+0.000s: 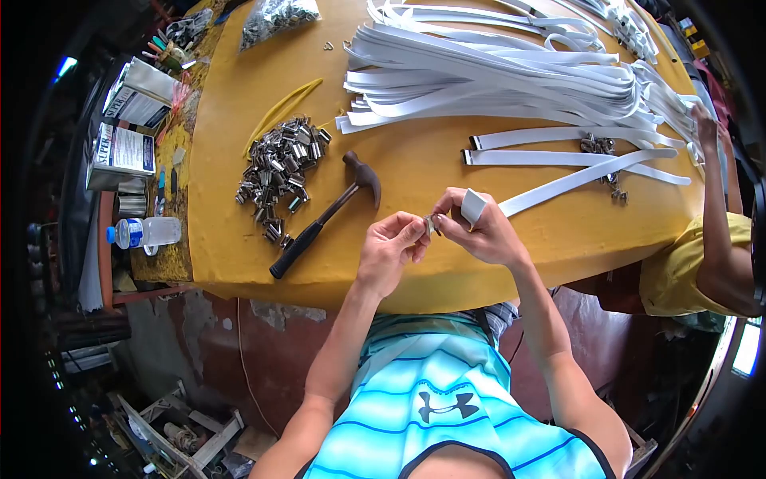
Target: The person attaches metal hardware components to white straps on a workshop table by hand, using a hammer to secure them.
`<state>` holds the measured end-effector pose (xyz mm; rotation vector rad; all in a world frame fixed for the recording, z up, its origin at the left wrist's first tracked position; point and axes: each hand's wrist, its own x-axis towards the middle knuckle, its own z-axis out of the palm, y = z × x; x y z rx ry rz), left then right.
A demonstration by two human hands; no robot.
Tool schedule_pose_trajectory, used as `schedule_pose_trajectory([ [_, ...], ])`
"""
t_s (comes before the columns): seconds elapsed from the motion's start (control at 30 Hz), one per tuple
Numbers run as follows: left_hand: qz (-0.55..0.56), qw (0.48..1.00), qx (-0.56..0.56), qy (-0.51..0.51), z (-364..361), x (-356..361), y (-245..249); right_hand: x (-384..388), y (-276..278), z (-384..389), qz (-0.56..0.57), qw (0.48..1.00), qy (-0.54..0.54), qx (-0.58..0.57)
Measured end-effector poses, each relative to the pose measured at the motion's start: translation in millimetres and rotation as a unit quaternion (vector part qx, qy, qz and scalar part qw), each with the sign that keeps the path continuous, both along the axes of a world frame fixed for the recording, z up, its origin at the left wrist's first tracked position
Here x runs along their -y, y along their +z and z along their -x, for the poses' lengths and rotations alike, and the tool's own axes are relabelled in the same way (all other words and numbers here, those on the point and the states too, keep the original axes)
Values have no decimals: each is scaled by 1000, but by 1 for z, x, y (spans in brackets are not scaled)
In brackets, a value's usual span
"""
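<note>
My left hand (391, 249) is closed in a pinch at a small shiny metal piece (432, 226), which meets the fingertips of my right hand (488, 237). A white strap (542, 186) runs from the right across the table into my right hand, its folded end standing up between the fingers. Exactly how the metal piece and strap fit together is hidden by my fingers. Left of my hands lies a claw hammer (335, 209) with a black handle. Beyond it is a pile of small metal clips (283, 172).
A large bundle of white straps (495, 76) covers the far side of the yellow table (227, 104). Two metal-tipped straps (550, 158) lie nearer. A bag of metal parts (279, 20), cans (124, 152) and a bottle (148, 232) stand left. Another person's arm (718, 215) is at right.
</note>
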<state>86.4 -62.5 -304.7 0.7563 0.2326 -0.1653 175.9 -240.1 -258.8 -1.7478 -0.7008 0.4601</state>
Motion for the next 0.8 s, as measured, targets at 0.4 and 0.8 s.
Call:
schedule_pose_trajectory([
  [0.4, -272, 959, 28, 70, 0, 4, 29, -6, 1, 1, 30, 995, -10, 98],
  [0.8, -182, 981, -16, 61, 3, -17, 20, 5, -8, -10, -58, 997, 30, -49],
])
